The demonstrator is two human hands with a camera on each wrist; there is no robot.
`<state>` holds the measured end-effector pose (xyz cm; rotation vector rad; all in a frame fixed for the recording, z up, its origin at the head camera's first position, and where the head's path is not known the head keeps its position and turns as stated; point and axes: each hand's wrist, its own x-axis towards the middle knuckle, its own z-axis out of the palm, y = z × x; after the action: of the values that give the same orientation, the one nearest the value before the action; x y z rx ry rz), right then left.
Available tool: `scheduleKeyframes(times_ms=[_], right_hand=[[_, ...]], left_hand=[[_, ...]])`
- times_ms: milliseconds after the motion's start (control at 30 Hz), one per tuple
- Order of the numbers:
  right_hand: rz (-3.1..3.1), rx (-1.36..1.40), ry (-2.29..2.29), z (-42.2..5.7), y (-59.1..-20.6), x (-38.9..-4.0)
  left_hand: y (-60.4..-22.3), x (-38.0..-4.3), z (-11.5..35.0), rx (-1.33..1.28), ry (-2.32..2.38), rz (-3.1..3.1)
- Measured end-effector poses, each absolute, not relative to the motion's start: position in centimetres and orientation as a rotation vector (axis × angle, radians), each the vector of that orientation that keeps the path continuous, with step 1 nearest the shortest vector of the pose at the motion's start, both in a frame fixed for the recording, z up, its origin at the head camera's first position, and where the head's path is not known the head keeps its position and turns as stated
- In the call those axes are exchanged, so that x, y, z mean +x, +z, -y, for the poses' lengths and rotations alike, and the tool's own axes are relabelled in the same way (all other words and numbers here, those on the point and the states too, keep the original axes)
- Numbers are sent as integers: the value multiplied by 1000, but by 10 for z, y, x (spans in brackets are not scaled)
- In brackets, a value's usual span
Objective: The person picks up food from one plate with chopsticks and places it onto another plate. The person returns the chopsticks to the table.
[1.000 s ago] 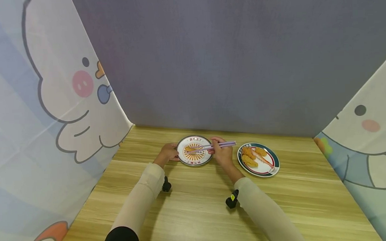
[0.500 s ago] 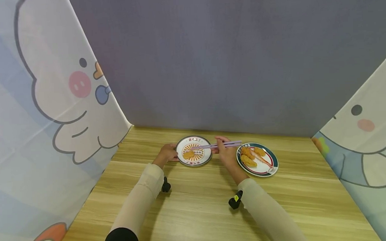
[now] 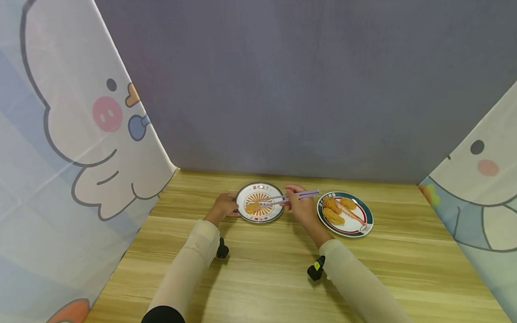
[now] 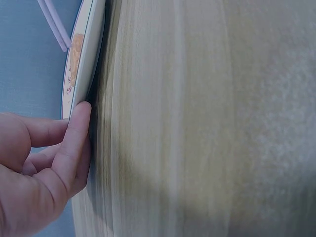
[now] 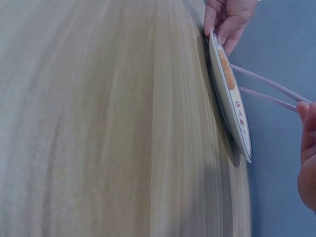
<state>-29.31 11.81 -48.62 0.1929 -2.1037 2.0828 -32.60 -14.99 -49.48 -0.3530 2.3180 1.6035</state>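
My left hand (image 3: 226, 204) pinches the left rim of a white plate (image 3: 241, 195), thumb above and fingers under the edge in the left wrist view. On the plate's printed sunburst lies one golden fried chicken piece (image 3: 252, 208). The right hand (image 3: 302, 206) grips a pair of lilac chopsticks (image 3: 307, 194) from the plate's right side. Their tips are spread apart and reach over the plate, close to the chicken's right side. In the right wrist view, the two chopsticks (image 5: 276, 85) point at the plate's face, with a gap between them.
Right of the right hand stands a green-rimmed plate (image 3: 367, 210) with several fried pieces (image 3: 334, 216) and a long pinkish strip (image 3: 353, 212). The wooden table (image 3: 262, 275) meets a grey panel (image 3: 282, 108) at the back, with cartoon-printed cloth (image 3: 83, 153) at the sides.
The chicken piece came down onto the lower left of the plate's middle. The chopsticks drew back right, then moved left again with tips spreading apart. The left hand stayed at the rim.
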Motion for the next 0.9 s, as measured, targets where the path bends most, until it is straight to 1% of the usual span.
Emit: scheduleKeyframes(times_ms=[400,900], right_hand=[[2153,363,2054,-111,-488,-300],[2206,358,1996,-100,-490,-306]], left_hand=[[-494,-325,149,-343,1601,-2352],[-496,-326,150,-354,1603,-2345]])
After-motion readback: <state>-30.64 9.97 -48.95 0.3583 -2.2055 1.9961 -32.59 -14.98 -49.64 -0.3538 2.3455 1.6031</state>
